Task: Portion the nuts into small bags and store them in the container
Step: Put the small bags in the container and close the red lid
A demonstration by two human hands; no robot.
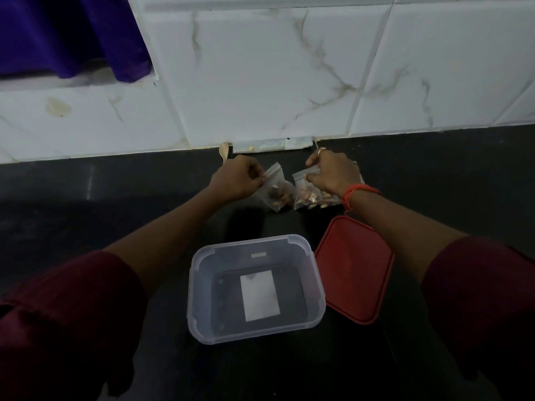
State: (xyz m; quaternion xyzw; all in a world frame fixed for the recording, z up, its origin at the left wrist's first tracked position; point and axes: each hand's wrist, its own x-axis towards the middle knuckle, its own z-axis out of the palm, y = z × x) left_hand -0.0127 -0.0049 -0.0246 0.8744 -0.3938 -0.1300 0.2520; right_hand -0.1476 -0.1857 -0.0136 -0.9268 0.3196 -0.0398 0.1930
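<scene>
Two small clear zip bags stand on the dark tabletop [86,204] near the tiled wall, well beyond the container [199,287]. The left hand [237,180] pinches the zip strip of the left bag [276,192] between curled fingers and thumb. The right hand [333,175] is clamped the same way on the top edge of the right bag [302,195]. The two bags sit just beside each other, perhaps touching at the base.

Each bag looks light and limp. It is thin film with a small clump of nuts [279,196] sagging in the bottom, so the weight hangs low and the upper part is slack. The film is likely slippery, and squeezing the belly would only shift the nuts about. The stiffer zip strip at the top is the sensible place to hold (it is also where the seal must be pressed closed). Whether either seal is fully shut I cannot tell.

Both bags stand mouth up, bottoms resting on the tabletop. Their long axis runs from zip to base, and each top leans toward the hand that holds it.

The container sits open side up nearer the person, its longer side running roughly away from them. No bag lies in it, and its red lid [356,270] lies flat against its right side.
</scene>
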